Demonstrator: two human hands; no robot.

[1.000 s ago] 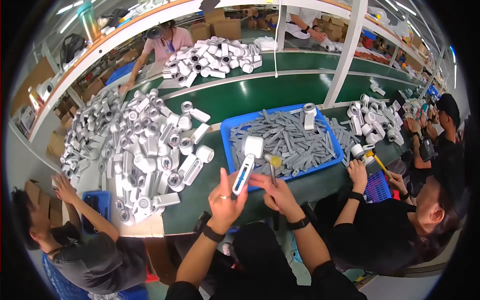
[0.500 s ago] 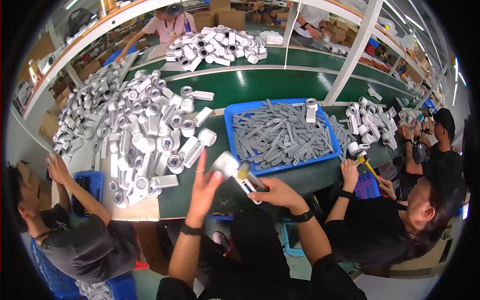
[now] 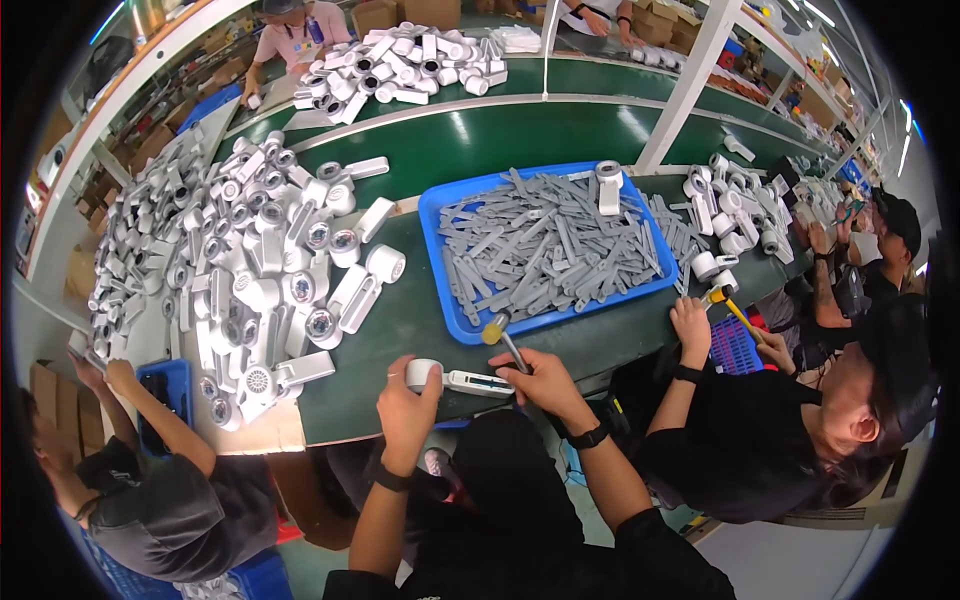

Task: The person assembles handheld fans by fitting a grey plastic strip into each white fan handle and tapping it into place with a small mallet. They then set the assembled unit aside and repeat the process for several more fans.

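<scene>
My left hand (image 3: 405, 412) is closed round the round head of a white handheld fan (image 3: 474, 382). The fan lies level above the table's near edge, with a dark slot showing in its handle. A small mallet (image 3: 496, 327) with a yellowish head and a metal shaft is gripped in my right hand (image 3: 553, 384). Those right fingers also reach the handle end of the fan. Beyond the mallet stands a blue tray (image 3: 440, 262) heaped with grey plastic strips (image 3: 545, 245). One white fan (image 3: 608, 190) rests at the tray's far right corner.
Piles of white fans (image 3: 265, 290) cover the table to my left. Smaller heaps lie at the right (image 3: 730, 205) and across the belt (image 3: 400, 65). Co-workers sit on both sides; the one at right holds a yellow-handled hammer (image 3: 738, 310). A white post (image 3: 690, 85) rises behind the tray.
The fan has come down toward the table edge and turned level. My left fingers have closed round its head. The mallet head now points up toward the tray, and the view has shifted slightly.
</scene>
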